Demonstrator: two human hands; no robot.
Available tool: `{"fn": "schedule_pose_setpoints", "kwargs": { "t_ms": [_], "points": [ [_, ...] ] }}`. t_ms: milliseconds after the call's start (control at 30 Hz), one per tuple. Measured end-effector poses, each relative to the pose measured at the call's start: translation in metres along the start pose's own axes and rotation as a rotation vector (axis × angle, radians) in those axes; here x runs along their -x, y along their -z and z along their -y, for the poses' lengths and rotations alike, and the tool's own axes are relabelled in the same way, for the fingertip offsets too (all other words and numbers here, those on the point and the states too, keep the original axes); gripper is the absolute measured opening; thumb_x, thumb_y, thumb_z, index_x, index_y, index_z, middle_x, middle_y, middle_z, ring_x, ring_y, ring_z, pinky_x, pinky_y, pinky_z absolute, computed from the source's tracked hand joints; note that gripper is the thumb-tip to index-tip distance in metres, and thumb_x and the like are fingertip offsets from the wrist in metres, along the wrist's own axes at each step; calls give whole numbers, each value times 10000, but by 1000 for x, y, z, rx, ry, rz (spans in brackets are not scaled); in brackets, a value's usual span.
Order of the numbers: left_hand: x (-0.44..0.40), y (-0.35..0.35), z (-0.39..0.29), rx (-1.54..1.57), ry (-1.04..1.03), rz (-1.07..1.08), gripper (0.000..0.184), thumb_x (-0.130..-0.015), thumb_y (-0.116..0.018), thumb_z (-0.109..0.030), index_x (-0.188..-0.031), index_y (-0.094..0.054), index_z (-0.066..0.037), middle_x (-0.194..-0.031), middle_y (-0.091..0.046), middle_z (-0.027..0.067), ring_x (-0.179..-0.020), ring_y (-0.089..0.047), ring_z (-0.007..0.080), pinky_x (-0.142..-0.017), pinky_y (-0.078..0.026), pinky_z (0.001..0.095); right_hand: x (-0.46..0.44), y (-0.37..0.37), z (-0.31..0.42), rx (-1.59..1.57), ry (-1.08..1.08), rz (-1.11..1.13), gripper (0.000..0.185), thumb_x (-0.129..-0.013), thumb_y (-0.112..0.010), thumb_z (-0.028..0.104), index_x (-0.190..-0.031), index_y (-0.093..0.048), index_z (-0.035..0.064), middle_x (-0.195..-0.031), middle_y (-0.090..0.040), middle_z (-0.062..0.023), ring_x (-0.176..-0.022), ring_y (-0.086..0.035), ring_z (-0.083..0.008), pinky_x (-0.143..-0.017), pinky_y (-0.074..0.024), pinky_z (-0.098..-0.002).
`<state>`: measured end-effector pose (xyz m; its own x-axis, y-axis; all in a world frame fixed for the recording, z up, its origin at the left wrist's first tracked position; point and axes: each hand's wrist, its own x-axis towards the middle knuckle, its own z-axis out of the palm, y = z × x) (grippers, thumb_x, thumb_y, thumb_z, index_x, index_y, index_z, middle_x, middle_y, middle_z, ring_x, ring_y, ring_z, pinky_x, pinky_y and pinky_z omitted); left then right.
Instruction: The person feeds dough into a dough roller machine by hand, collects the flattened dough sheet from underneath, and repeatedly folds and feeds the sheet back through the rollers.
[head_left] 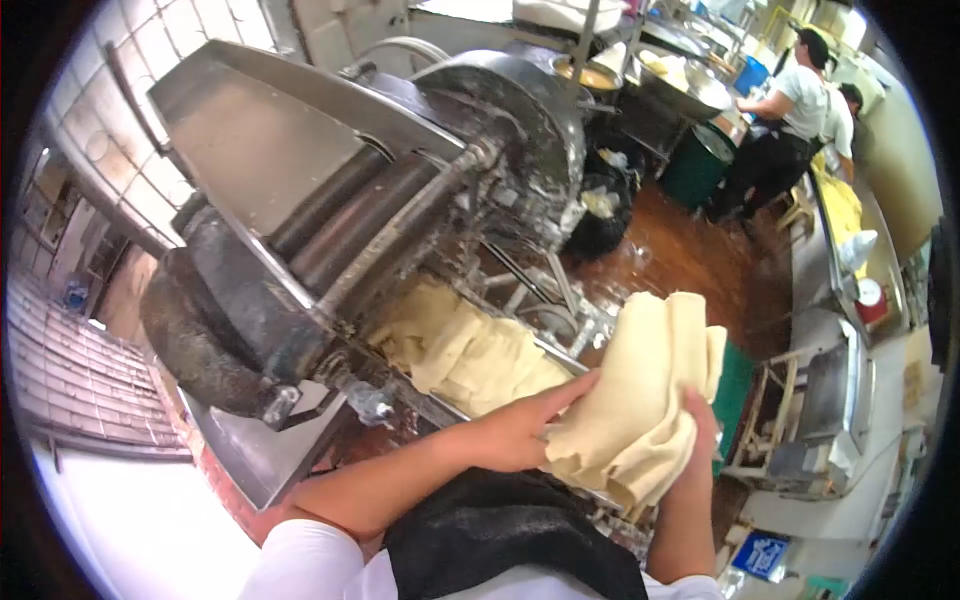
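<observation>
A thick folded sheet of pale dough [640, 390] is held up in front of my body, right of centre. My left hand [525, 428] grips its left lower side, and my right hand [700, 428] wraps round its right side, with some fingers hidden. Below and to the left, more folded dough [470, 350] lies in a metal tray under the rollers [345, 215] of a large dough machine. The machine's sloping metal chute [260, 130] rises above the rollers at the upper left.
Two people [800, 95] in white shirts stand at the upper right. A dark green bin [697, 165] and a black bag [600, 215] are on the brown floor [690, 255]. Metal bowls [690, 90] stand at the back. A counter [880, 235] runs along the right.
</observation>
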<state>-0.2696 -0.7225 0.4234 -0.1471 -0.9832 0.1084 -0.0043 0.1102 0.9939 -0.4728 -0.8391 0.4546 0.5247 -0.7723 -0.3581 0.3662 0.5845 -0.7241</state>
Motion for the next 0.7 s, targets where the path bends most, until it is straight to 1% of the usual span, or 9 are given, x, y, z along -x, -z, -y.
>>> {"fn": "schedule_pose_setpoints", "kwargs": {
  "t_ms": [100, 167, 333, 400, 500, 567, 633, 667, 700],
  "points": [
    [6, 27, -52, 182, -83, 142, 948, -771, -664, -130, -1500, -68, -25, -1527, -174, 240, -1417, -222, 288, -1127, -193, 326, 6, -52, 13, -79, 217, 82, 654, -916, -458, 469, -1392, -374, 27, -1316, -498, -201, -1171, -516, -353, -1021, -406, -452],
    [8, 39, -93, -97, -140, 122, 979, -811, -692, -215, -1501, -24, -26, -1554, -98, 194, -1424, -172, 251, -1142, -146, 357, 2, -81, 23, -204, 217, 207, 700, -922, -413, 557, -1414, -368, 60, -1384, -453, -160, -1243, -459, -334, -1058, -361, -439],
    [21, 64, -199, -690, -112, -224, 1139, -710, -770, -493, -1480, -105, 19, -1506, -72, 333, -1418, -144, 392, -1141, -169, 388, -5, -169, 60, -208, 229, 573, 704, -934, -395, 557, -1433, -345, 65, -1434, -405, -158, -1274, -438, -328, -1095, -315, -445],
    [30, 89, -237, -964, -222, -365, 1172, -666, -727, -611, -1410, -205, 129, -1444, -170, 394, -1362, -253, 459, -1115, -262, 401, -11, -222, 71, -184, 256, 671, 682, -947, -386, 537, -1426, -351, 53, -1422, -419, -160, -1266, -447, -328, -1094, -318, -452],
    [48, 140, -299, -874, -331, -464, 1122, -626, -760, -543, -1328, -299, 200, -1358, -367, 360, -1245, -442, 399, -1065, -344, 378, -19, -314, 90, -133, 354, 945, 630, -962, -401, 490, -1385, -398, 23, -1364, -475, -176, -1219, -498, -303, -1053, -380, -446],
    [64, 176, -338, -912, -367, -592, 967, -620, -785, -481, -1286, -432, 125, -1176, -572, 238, -1043, -594, 283, -928, -457, 329, -33, -378, 105, -121, 144, 1329, 486, -963, -478, 400, -1291, -485, 41, -1284, -541, -157, -1176, -537, -295, -1003, -440, -449],
    [72, 224, -365, -829, -441, -619, 805, -640, -792, -420, -1247, -525, 37, -1063, -640, 123, -890, -635, 175, -789, -504, 273, -54, -445, 109, 19, 252, 1352, 418, -929, -563, 365, -1194, -536, 43, -1189, -589, -136, -1097, -578, -274, -942, -485, -445],
    [82, 252, -377, -780, -370, -552, 810, -753, -696, -420, -1358, -398, 27, -1207, -567, 142, -1051, -596, 208, -898, -495, 316, -64, -477, 104, 23, 251, 1354, 451, -911, -589, 380, -1194, -547, 31, -1165, -601, -138, -1088, -582, -269, -958, -474, -424],
    [91, 282, -380, -616, -378, -559, 699, -758, -679, -392, -1278, -472, 27, -1105, -609, 119, -964, -619, 194, -844, -510, 303, -70, -506, 93, 29, 249, 1358, 484, -894, -614, 395, -1194, -558, 19, -1142, -612, -141, -1079, -585, -265, -973, -463, -403]
  ]
}}
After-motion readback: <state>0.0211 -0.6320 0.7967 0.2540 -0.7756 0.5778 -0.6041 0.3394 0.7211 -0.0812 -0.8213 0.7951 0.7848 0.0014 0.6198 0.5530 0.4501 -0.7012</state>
